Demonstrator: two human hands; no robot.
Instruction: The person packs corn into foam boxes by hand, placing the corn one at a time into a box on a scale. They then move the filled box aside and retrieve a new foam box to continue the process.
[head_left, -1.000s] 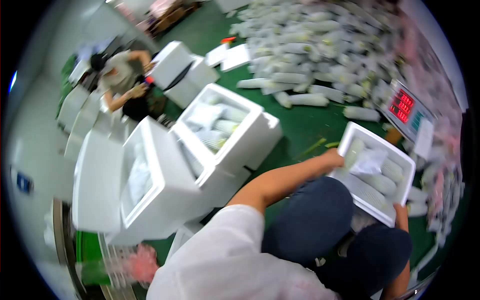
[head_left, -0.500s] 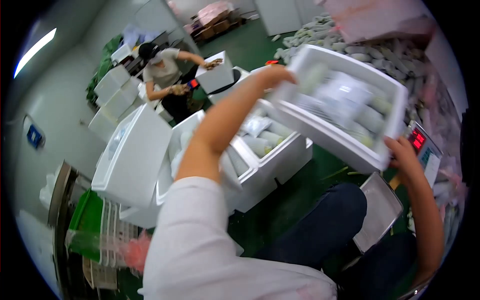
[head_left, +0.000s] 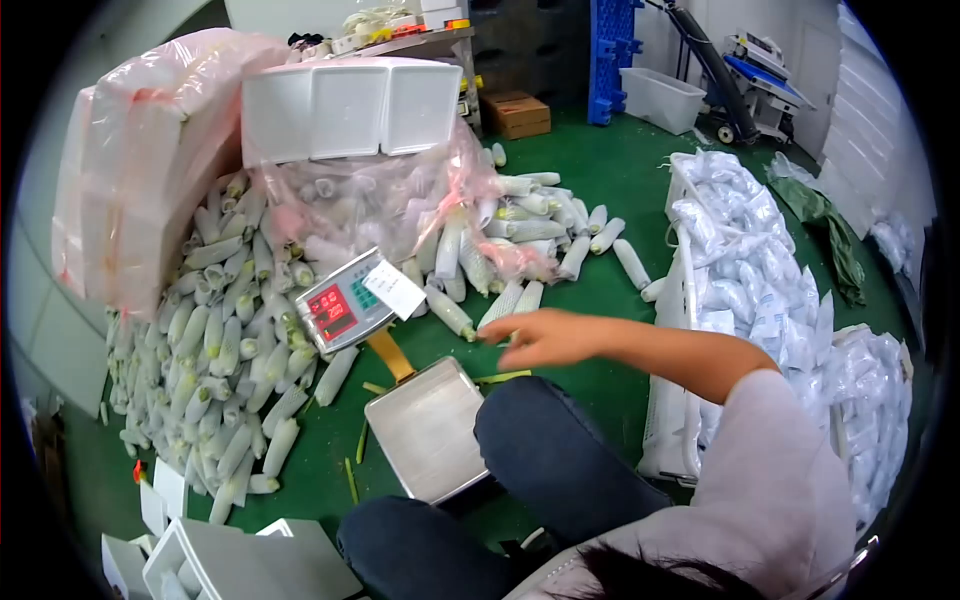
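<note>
My right hand [head_left: 535,338] reaches leftward over the floor, fingers loosely extended and nothing visible in it. Nearest to it are foam-netted, pale green long vegetables [head_left: 452,312] at the edge of a large pile [head_left: 225,340]. Just left of my knees stands a weighing scale: its bare metal platform [head_left: 425,430] lies low, and its display head [head_left: 345,302], with red digits and a paper slip, is tilted toward me. My left hand is out of view.
On the right, a white crate [head_left: 665,400] is heaped with clear bags [head_left: 750,260]. Pink-wrapped foam boxes [head_left: 165,160] stand behind the pile, near white foam boxes [head_left: 350,108]. More white foam boxes [head_left: 240,560] sit at lower left. A cardboard box [head_left: 515,113] stands at the back.
Half a second ago both hands held a white foam box with netted vegetables and clear bags; it is now out of view. My view has swung right, and the right hand is apart from it.
</note>
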